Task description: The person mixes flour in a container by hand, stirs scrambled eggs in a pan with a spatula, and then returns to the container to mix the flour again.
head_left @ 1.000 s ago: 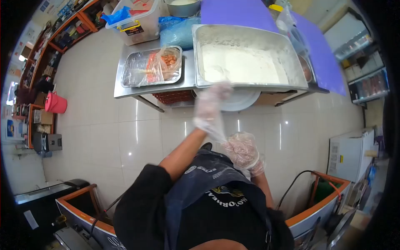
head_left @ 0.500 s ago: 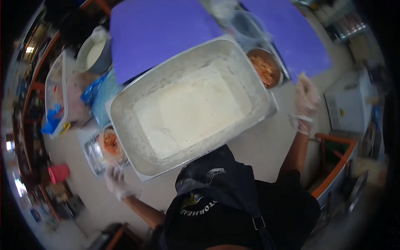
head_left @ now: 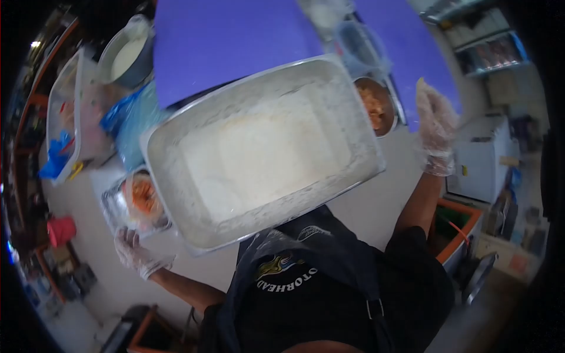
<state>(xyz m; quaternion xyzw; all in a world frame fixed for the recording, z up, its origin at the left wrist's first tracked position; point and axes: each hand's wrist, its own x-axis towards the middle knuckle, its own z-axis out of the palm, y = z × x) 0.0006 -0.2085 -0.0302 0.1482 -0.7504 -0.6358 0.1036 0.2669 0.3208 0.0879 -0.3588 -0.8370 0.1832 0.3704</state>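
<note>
A deep rectangular metal pan [head_left: 162,170] sits in front of me, tilted in view, with a layer of white powder [head_left: 259,153] over its bottom. My left hand [head_left: 138,253], in a clear plastic glove, hovers left of the pan with its fingers loosely apart, just below a plastic bag of orange food [head_left: 143,194]. On the other side, my gloved right hand [head_left: 436,120] is raised with fingers pinched together. A small yellowish bit shows at its fingertips, too small to name. The nearest thing to it is a metal bowl of orange pieces [head_left: 372,106].
Purple sheets [head_left: 229,47] cover the far side. At left stand a grey pot of white mixture [head_left: 126,59], a clear plastic bin [head_left: 62,112] and a blue bag [head_left: 138,126]. A clear container [head_left: 358,44] is beyond the bowl; a white box-shaped appliance [head_left: 479,159] stands at right.
The view has shifted a little. My left hand has moved outward to the left, away from the pan's corner. My right hand appears slightly higher and larger, its fingers still pinched.
</note>
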